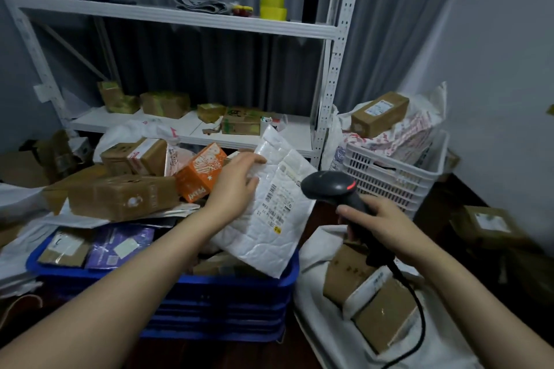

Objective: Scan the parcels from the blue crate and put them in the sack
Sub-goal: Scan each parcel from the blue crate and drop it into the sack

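Note:
My left hand (236, 186) grips a white padded mailer (269, 213) by its left edge and holds it tilted above the blue crate (227, 293), label side up. My right hand (374, 219) grips the handle of a black barcode scanner (329, 186), whose head with a red light sits just right of the mailer's label. The blue crate is heaped with brown boxes, an orange box (199, 174) and a purple packet (120, 244). The white sack (329, 332) lies open at lower right with brown boxes (380, 314) inside.
A white slotted crate (389, 177) with a printed bag and a brown box (379, 114) on top stands at right. White metal shelving (186, 15) behind holds boxes, yellow tape rolls and a black cylinder. Another box (488, 223) lies on the dark floor far right.

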